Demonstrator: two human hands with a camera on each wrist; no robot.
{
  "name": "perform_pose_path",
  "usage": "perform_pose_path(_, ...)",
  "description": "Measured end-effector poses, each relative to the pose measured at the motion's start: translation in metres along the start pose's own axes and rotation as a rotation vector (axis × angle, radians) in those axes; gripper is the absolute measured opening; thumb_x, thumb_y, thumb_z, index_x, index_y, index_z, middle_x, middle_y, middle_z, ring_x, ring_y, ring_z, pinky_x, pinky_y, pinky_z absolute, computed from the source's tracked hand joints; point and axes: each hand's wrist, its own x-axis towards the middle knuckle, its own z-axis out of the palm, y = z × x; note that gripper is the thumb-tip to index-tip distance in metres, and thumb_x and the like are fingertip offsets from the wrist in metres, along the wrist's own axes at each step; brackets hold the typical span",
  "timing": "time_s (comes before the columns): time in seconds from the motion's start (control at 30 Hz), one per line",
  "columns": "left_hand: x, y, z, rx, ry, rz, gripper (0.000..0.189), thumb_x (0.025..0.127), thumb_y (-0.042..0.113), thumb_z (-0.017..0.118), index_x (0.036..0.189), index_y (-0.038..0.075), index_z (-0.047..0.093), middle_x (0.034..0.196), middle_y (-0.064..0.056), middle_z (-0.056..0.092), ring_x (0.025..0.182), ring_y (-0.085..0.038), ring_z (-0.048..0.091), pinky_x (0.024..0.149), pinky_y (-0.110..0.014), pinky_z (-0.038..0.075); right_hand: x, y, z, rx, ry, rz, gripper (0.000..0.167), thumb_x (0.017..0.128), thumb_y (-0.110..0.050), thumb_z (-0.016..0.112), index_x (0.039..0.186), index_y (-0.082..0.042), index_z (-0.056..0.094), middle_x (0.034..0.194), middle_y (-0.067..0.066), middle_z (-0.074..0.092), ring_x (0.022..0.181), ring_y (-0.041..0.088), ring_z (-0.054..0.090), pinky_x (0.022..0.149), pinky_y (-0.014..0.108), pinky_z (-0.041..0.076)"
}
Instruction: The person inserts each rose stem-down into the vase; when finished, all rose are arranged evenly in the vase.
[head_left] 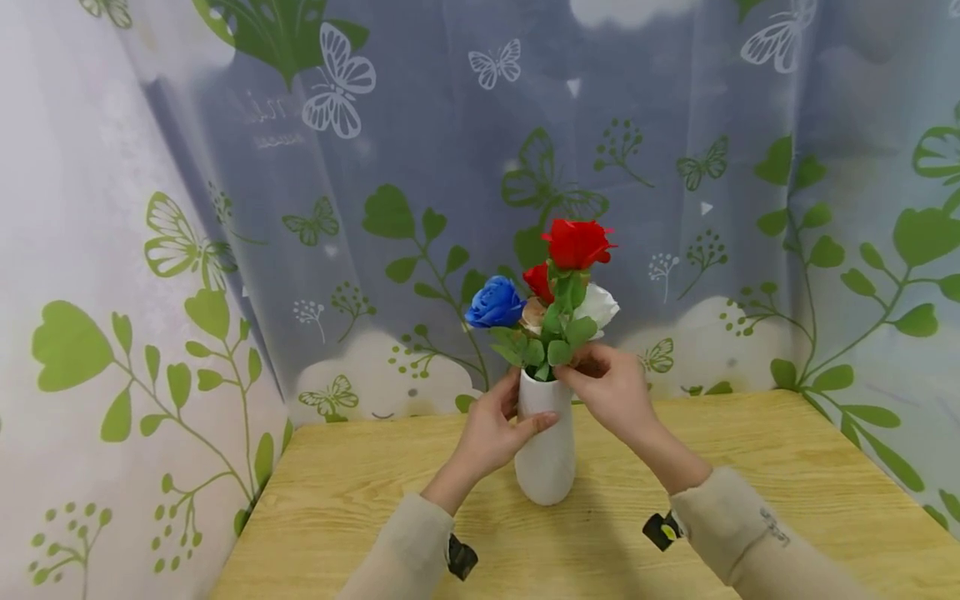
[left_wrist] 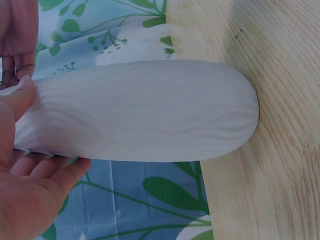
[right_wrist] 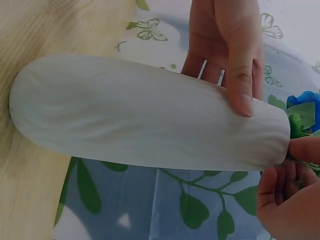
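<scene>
A tall white vase [head_left: 545,450] stands upright on the table, holding artificial roses. My left hand [head_left: 486,433] grips its upper part from the left, the thumb [right_wrist: 242,95] lying across the near side. At the mouth, my right hand [head_left: 611,392] pinches a green flower stem between thumb and curled fingers; which bloom it belongs to is hidden by leaves. Above the rim are a tall red rose [head_left: 578,244], a lower red rose [head_left: 538,282], a white rose [head_left: 597,308], a beige rose [head_left: 533,316] and a blue rose [head_left: 496,302] leaning left. Green leaves [head_left: 558,325] crowd the opening.
The light wood-grain table [head_left: 337,492] carries the vase near its middle. Behind and at both sides hangs a curtain [head_left: 435,167] printed with leaves and butterflies. Small black devices [head_left: 662,531] sit at both wrists, by beige sleeves [head_left: 750,525].
</scene>
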Motion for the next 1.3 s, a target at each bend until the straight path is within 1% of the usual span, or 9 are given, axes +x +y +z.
perform_pose_path(0.2,0.000,0.000,0.000,0.007,-0.003,-0.004,0.076,0.097,0.027,0.080,0.162,0.028,0.040,0.154,-0.003,0.059,0.134,-0.021,0.065,0.106,-0.039,0.058,0.000,0.000,-0.003,-0.030,-0.026,0.030,0.021,0.097,-0.017,0.077,0.112,-0.001,0.077,0.101,0.016,0.078,0.088,0.021,0.072,0.074,0.027,0.058)
perform_pose_path(0.4,0.000,-0.001,0.000,0.007,-0.003,-0.010,0.076,0.097,0.027,0.080,0.162,0.028,0.041,0.152,-0.004,0.061,0.133,-0.021,0.065,0.106,-0.039,0.058,0.000,-0.005,-0.011,0.035,-0.042,0.119,0.036,0.100,-0.032,0.074,0.124,-0.005,0.075,0.115,0.016,0.077,0.103,0.025,0.071,0.086,0.032,0.058)
perform_pose_path(0.53,0.000,-0.001,0.000,0.004,-0.003,-0.017,0.076,0.096,0.027,0.081,0.162,0.026,0.042,0.152,-0.004,0.061,0.132,-0.021,0.066,0.106,-0.040,0.058,0.002,-0.008,-0.015,0.055,-0.031,0.123,0.038,0.099,-0.037,0.075,0.124,-0.008,0.077,0.118,0.014,0.078,0.105,0.022,0.071,0.088,0.034,0.057)
perform_pose_path(0.67,-0.001,-0.002,0.000,0.008,0.004,-0.022,0.075,0.096,0.026,0.081,0.161,0.024,0.043,0.150,-0.005,0.062,0.131,-0.021,0.066,0.106,-0.040,0.058,0.003,-0.012,-0.017,0.037,-0.027,0.112,0.036,0.097,-0.037,0.078,0.119,-0.009,0.081,0.112,0.011,0.080,0.095,0.016,0.070,0.081,0.031,0.057)
perform_pose_path(0.8,-0.001,-0.002,0.000,0.011,0.006,-0.022,0.075,0.096,0.026,0.081,0.161,0.023,0.043,0.150,-0.006,0.063,0.131,-0.021,0.067,0.105,-0.040,0.059,0.005,-0.012,-0.015,0.050,-0.026,0.120,0.032,0.096,-0.035,0.080,0.109,-0.006,0.083,0.081,0.000,0.075,0.064,0.011,0.052,0.058,0.027,0.044)
perform_pose_path(0.93,-0.001,-0.002,0.000,0.009,0.006,-0.021,0.075,0.096,0.027,0.081,0.161,0.023,0.043,0.149,-0.006,0.063,0.130,-0.022,0.067,0.104,-0.039,0.059,0.007,-0.010,-0.013,0.051,-0.027,0.123,0.031,0.096,-0.034,0.080,0.104,-0.005,0.083,0.063,-0.006,0.059,0.053,0.012,0.037,0.050,0.028,0.033)
perform_pose_path(1.03,-0.001,-0.001,0.000,0.007,0.003,-0.022,0.075,0.096,0.027,0.081,0.161,0.024,0.043,0.149,-0.006,0.063,0.130,-0.022,0.067,0.104,-0.040,0.059,0.007,-0.010,-0.012,0.036,-0.029,0.111,0.031,0.096,-0.038,0.080,0.102,-0.007,0.084,0.071,-0.005,0.068,0.059,0.014,0.047,0.055,0.028,0.041)
perform_pose_path(1.17,0.000,0.000,0.000,0.007,0.004,-0.014,0.074,0.097,0.026,0.080,0.161,0.025,0.044,0.148,-0.006,0.064,0.130,-0.022,0.067,0.105,-0.040,0.059,0.008,-0.011,-0.008,0.043,-0.032,0.083,0.029,0.095,-0.036,0.080,0.102,-0.008,0.084,0.092,0.005,0.080,0.072,0.016,0.059,0.064,0.029,0.051)
perform_pose_path(1.3,0.000,0.000,0.000,0.007,0.005,-0.005,0.073,0.097,0.026,0.080,0.160,0.025,0.044,0.147,-0.007,0.065,0.130,-0.023,0.067,0.104,-0.040,0.059,0.009,-0.011,-0.004,0.054,-0.014,0.050,0.025,0.096,-0.029,0.080,0.098,-0.004,0.083,0.089,0.012,0.079,0.066,0.014,0.056,0.061,0.028,0.049)
